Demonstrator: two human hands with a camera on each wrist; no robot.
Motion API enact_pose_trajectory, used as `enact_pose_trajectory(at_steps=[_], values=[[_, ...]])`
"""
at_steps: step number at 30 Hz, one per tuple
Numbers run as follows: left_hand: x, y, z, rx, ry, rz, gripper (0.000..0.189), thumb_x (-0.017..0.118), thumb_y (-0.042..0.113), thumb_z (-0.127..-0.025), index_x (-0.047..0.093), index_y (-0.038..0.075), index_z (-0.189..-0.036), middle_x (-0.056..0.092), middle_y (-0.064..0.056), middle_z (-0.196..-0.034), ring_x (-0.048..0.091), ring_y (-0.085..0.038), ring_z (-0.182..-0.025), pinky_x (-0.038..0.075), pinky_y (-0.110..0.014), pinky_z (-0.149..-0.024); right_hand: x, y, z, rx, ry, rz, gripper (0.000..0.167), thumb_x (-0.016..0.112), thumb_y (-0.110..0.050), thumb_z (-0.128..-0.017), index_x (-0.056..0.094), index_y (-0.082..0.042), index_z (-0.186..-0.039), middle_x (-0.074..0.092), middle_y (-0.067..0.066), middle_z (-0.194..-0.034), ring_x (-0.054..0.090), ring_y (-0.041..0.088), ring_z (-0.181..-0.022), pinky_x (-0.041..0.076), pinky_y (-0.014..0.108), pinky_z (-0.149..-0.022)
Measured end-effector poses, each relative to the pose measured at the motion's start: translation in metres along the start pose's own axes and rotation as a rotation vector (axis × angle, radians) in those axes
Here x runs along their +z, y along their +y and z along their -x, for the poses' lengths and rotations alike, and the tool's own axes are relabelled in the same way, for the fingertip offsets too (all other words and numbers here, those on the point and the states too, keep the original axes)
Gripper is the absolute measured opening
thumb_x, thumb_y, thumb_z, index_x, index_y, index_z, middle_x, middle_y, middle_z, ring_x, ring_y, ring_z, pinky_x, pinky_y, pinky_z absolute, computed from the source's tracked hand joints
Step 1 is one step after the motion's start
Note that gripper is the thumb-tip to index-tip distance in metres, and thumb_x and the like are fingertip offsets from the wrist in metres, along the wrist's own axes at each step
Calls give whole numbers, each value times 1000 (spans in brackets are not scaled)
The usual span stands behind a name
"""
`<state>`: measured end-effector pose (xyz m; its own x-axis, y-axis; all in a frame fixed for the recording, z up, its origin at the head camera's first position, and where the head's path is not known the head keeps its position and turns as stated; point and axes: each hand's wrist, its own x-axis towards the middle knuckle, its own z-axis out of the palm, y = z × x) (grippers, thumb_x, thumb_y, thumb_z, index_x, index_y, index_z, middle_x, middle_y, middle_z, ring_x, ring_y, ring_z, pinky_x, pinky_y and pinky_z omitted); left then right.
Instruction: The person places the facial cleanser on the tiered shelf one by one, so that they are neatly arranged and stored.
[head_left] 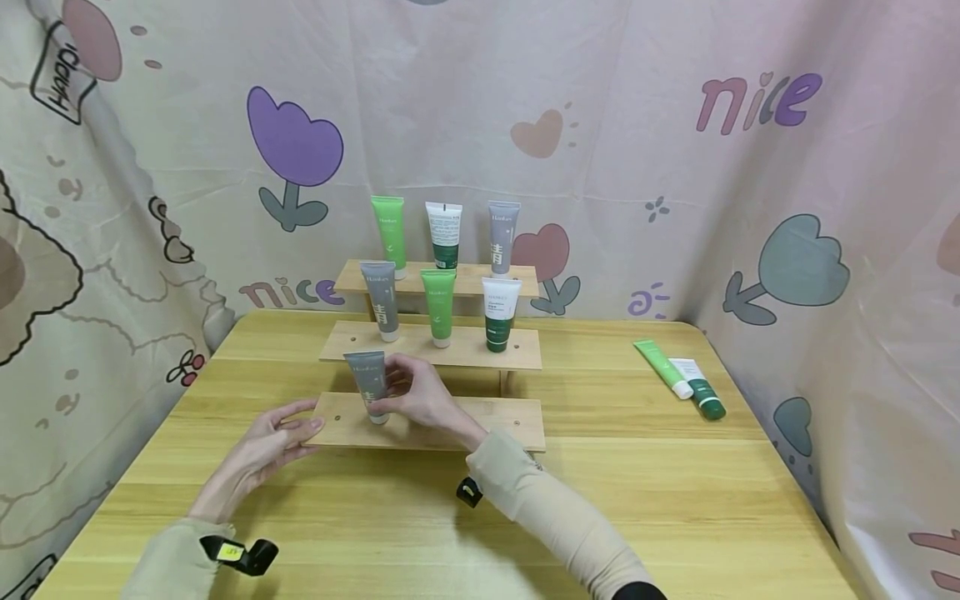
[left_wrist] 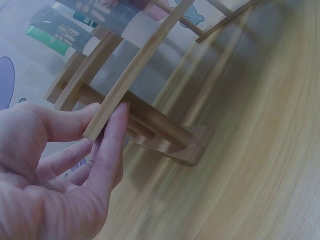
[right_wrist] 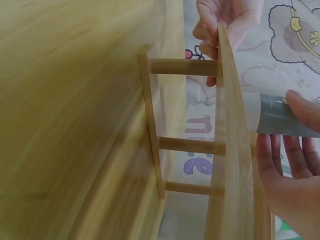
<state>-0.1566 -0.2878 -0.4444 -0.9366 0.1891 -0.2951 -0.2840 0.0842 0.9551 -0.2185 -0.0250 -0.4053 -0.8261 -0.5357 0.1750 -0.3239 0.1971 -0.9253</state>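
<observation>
A three-tier wooden display stand (head_left: 480, 417) bears several upright squeeze tubes. My right hand (head_left: 423, 398) grips a grey-blue tube (head_left: 367, 375), cap down, at the left part of the lowest shelf. In the right wrist view the thumb and fingers lie on both sides of that tube (right_wrist: 280, 114), its white cap right at the shelf board. With thumb above and fingers below, my left hand (head_left: 273, 437) pinches the left end of the lowest shelf, as the left wrist view shows at the board's end (left_wrist: 107, 112).
On the middle shelf stand a grey tube (head_left: 381, 300), a green tube (head_left: 439, 307) and a white-and-green tube (head_left: 500, 312). Three more tubes stand on the top shelf (head_left: 450, 282). A green tube (head_left: 662, 368) and a white-and-green tube (head_left: 699, 388) lie on the table at right.
</observation>
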Motion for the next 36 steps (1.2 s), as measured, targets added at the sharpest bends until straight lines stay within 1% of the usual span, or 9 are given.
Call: enact_pose_trajectory(at_steps=[9, 17, 22, 26, 28, 31, 33, 34, 36], values=[[1, 0, 0, -3, 13, 8, 80, 60, 14, -102, 8, -11, -157, 63, 8, -106, 68, -2, -93, 63, -27, -90, 1, -1, 0, 2, 5, -9, 47, 84, 2, -77, 64, 0, -120, 69, 17, -119, 65, 14, -99, 55, 15, -90], [1, 0, 0, -10, 22, 4, 79, 60, 14, -102, 8, -11, -157, 62, 8, -106, 68, -2, -92, 63, -25, -88, 1, -1, 1, -4, -2, -6, 50, 84, 1, -78, 63, -1, -123, 68, 16, -121, 65, 16, -102, 54, 16, -91], [0, -1, 0, -3, 22, -9, 79, 60, 14, -102, 9, -11, -157, 61, 9, -107, 67, -1, -93, 63, -25, -88, -8, 1, 9, -45, -15, -9, 50, 84, -1, -78, 63, -2, -124, 69, 15, -121, 66, 22, -109, 56, 23, -99], [0, -1, 0, -1, 22, -17, 78, 59, 14, -102, 9, -11, -157, 61, 8, -109, 67, -1, -94, 63, -25, -89, -27, 1, 22, -75, -22, -9, 47, 81, -3, -82, 63, -1, -125, 68, 17, -125, 65, 28, -116, 55, 31, -106], [0, -2, 0, -5, 22, -12, 79, 60, 14, -102, 9, -10, -157, 61, 8, -109, 67, -1, -94, 63, -25, -89, -42, 2, 31, -89, -6, -19, 46, 80, -2, -83, 63, -1, -125, 67, 20, -126, 64, 32, -118, 54, 34, -107], [0, -2, 0, -8, 22, -8, 79, 60, 14, -102, 9, -10, -157, 62, 8, -108, 68, -1, -94, 63, -25, -89, -67, 4, 47, -133, 29, -42, 45, 78, 3, -82, 62, 4, -124, 65, 26, -125, 63, 42, -117, 56, 37, -107], [0, -2, 0, -5, 22, -4, 79, 60, 14, -102, 9, -10, -157, 62, 8, -108, 68, -2, -93, 63, -25, -89, -85, 7, 58, -168, 58, -56, 43, 77, 7, -81, 62, 7, -121, 64, 29, -123, 62, 47, -114, 58, 37, -103], [0, -2, -1, -2, 21, -5, 79, 60, 14, -102, 9, -10, -157, 62, 8, -108, 68, -1, -94, 63, -25, -88, -95, 9, 63, -186, 75, -56, 41, 76, 8, -82, 61, 9, -120, 64, 30, -121, 63, 46, -112, 59, 36, -101], [-1, -3, -1, 6, 16, -9, 78, 59, 14, -102, 9, -10, -157, 62, 8, -108, 67, -1, -94, 63, -24, -88, -115, 15, 74, -213, 138, -48, 40, 74, 10, -82, 60, 10, -120, 65, 31, -117, 67, 38, -106, 61, 30, -96]])
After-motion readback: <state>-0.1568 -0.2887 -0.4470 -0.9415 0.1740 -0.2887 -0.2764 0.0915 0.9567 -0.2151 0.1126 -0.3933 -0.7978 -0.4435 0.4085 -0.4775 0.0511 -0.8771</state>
